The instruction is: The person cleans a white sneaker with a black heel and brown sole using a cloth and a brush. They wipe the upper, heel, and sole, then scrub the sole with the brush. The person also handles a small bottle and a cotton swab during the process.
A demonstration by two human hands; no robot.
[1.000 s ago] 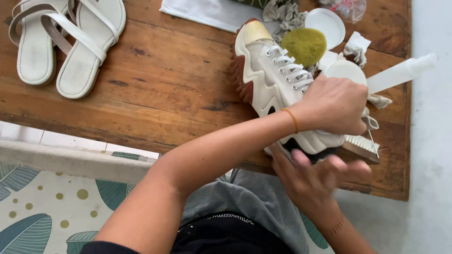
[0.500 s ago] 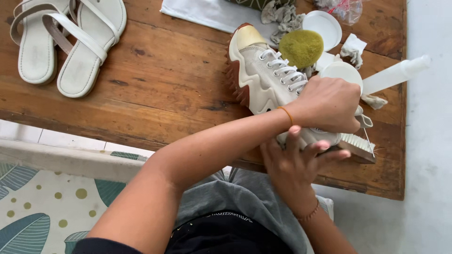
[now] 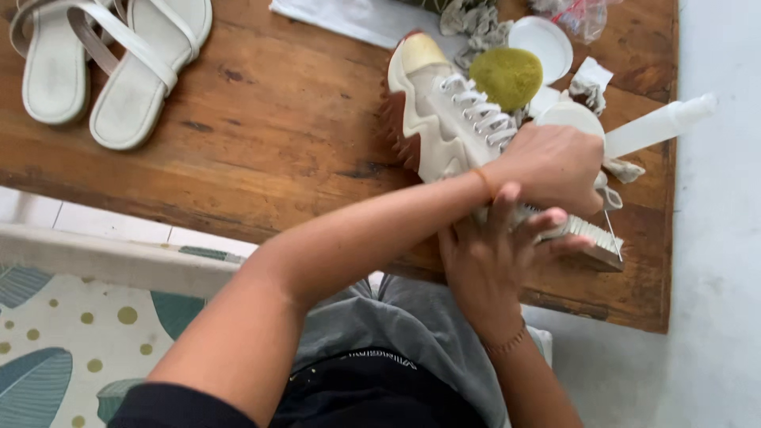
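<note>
Head view down onto worn brown wooden desk (image 3: pixel 261 150). Cream chunky-soled lace-up sneaker (image 3: pixel 444 119) lies near desk's right end, now closer to front edge than a second ago. Left hand (image 3: pixel 551 166), arm crossed over, clasps its heel end. Right hand (image 3: pixel 491 261) has risen from below, fingers spread against sole. Green sponge (image 3: pixel 507 77) beside laces. White strappy sandals (image 3: pixel 103 63) far left.

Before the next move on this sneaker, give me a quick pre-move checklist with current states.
1. Left hand on the sneaker: ok, it grips the heel end.
2. Right hand supports from below: ok, fingers reach the shoe's near side.
3. Sneaker rests on the wooden table: ok.
4. Brush at hand: ok, beside the heel.
5. Sponge clear of the laces: cannot tell.
</note>
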